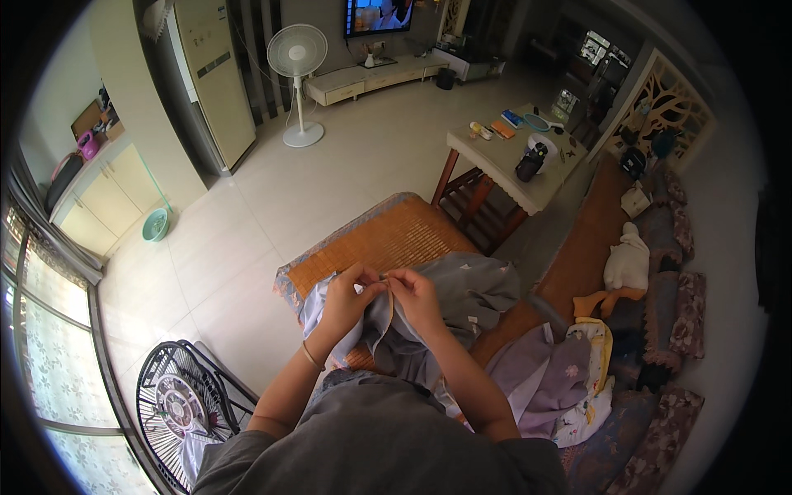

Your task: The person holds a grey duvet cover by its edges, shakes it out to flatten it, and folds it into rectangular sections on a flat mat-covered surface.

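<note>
A large grey cloth (pixel 473 291) with small light motifs lies bunched over a seat covered by a woven bamboo mat (pixel 377 238). Both hands meet above it and pinch its light-coloured edge between thumbs and forefingers. My left hand (pixel 352 294) is on the left, with a band on its wrist; my right hand (pixel 416 297) faces it, the fingertips nearly touching. What exactly lies between the fingertips is too small to tell. Pale bluish-white cloth (pixel 315 303) shows beneath my left hand and wrist.
To the right, a mauve cloth (pixel 532 377) and a white plush toy (pixel 626 263) lie on a long mat-covered sofa (pixel 572 235). A table (pixel 495 154) holding small items stands ahead. A black floor fan (pixel 179 402) is at lower left; a white pedestal fan (pixel 299 93) stands farther off.
</note>
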A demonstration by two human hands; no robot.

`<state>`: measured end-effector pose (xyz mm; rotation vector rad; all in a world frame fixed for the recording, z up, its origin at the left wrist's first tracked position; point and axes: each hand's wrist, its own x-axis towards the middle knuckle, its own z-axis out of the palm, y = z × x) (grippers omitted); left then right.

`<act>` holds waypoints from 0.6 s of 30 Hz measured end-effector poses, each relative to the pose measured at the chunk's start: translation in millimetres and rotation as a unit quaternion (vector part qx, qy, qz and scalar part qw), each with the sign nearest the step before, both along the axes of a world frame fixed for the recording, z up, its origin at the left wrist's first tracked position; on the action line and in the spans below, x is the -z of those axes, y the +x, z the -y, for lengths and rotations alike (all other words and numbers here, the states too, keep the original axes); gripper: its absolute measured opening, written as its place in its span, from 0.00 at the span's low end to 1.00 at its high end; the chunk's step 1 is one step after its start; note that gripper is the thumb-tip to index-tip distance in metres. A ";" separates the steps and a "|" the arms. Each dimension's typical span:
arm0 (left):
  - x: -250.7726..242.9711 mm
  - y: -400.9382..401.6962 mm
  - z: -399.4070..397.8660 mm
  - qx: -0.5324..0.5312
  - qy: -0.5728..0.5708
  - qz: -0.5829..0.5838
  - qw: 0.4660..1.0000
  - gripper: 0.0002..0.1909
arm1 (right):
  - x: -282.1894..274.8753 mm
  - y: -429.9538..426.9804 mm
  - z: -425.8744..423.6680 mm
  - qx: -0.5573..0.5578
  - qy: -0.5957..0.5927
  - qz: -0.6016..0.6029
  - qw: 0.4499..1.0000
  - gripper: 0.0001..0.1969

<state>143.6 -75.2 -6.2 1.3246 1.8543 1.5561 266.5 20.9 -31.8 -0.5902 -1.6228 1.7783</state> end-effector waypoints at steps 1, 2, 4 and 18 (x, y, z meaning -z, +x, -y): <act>1.6 -0.4 -0.3 -0.013 0.001 -0.013 1.000 0.09 | -3.6 1.0 2.2 0.000 -0.001 0.000 1.000 0.06; 1.9 -0.5 0.0 -0.013 0.000 -0.013 1.000 0.09 | -8.3 2.0 5.1 0.004 0.015 0.014 1.000 0.07; 1.7 0.5 -0.3 -0.033 0.010 -0.053 0.998 0.10 | -10.2 4.0 7.3 0.009 0.031 0.029 0.999 0.07; -16.0 -5.9 -18.8 -0.015 -0.033 -0.044 0.998 0.10 | -4.9 27.2 -3.3 0.194 0.315 0.033 0.928 0.06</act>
